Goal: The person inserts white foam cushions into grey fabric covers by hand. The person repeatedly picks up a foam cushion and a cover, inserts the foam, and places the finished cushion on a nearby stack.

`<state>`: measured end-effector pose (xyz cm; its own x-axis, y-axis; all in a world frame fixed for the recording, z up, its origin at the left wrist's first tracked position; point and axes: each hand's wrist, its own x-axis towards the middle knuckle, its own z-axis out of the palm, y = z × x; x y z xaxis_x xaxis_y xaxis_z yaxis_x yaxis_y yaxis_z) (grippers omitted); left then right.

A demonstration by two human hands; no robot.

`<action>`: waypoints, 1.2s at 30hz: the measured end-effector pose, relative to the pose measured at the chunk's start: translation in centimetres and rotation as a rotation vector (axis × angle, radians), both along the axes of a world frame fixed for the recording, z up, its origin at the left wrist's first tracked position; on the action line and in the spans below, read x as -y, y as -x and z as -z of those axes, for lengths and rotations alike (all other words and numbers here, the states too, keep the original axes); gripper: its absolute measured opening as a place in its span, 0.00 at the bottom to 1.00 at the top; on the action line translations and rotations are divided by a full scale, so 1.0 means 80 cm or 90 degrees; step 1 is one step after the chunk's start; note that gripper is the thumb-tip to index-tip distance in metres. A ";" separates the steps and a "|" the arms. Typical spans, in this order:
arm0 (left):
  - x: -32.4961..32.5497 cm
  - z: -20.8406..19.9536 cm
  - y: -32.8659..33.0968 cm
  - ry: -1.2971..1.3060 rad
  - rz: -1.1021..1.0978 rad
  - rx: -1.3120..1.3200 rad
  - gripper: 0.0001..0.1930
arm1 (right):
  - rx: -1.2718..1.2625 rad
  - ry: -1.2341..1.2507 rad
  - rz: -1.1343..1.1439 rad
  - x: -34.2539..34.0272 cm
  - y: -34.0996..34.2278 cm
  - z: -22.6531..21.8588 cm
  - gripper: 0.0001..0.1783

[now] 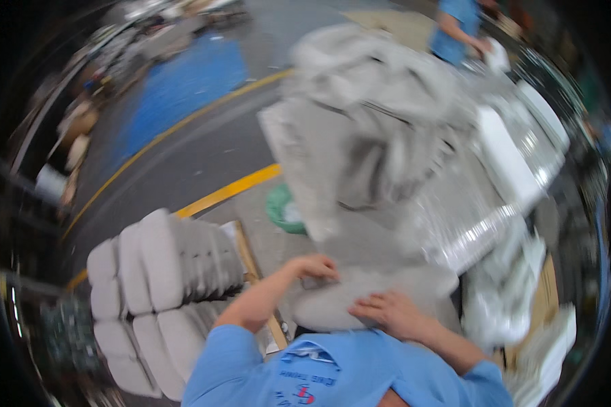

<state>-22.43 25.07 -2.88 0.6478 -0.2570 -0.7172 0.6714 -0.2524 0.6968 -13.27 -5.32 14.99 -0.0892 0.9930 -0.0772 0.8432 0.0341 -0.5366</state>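
Note:
A light grey padded cushion (339,298) lies crosswise right in front of my body. My left hand (318,268) is at its upper left edge, fingers curled together on the fabric; motion blur hides the fingertips. On the right part of the same cushion rests my right hand (390,313), palm down with its fingers stretched out. Just beyond the cushion is a large heap of loose grey fabric covers (380,88), blurred, on a table. Clear plastic wrapping (461,217) covers the table's right side.
Stacks of grey cushions (163,261) stand on my left beside a wooden strip (246,251). A green bag (285,209) sits on the floor by the table. White foam pieces (506,152) and plastic bags (499,305) are at right. A co-worker in blue (458,27) stands at the far right.

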 end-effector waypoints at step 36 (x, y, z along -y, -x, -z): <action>0.028 -0.029 -0.003 -0.423 0.032 0.301 0.19 | -0.102 0.241 0.147 -0.070 -0.157 0.142 0.22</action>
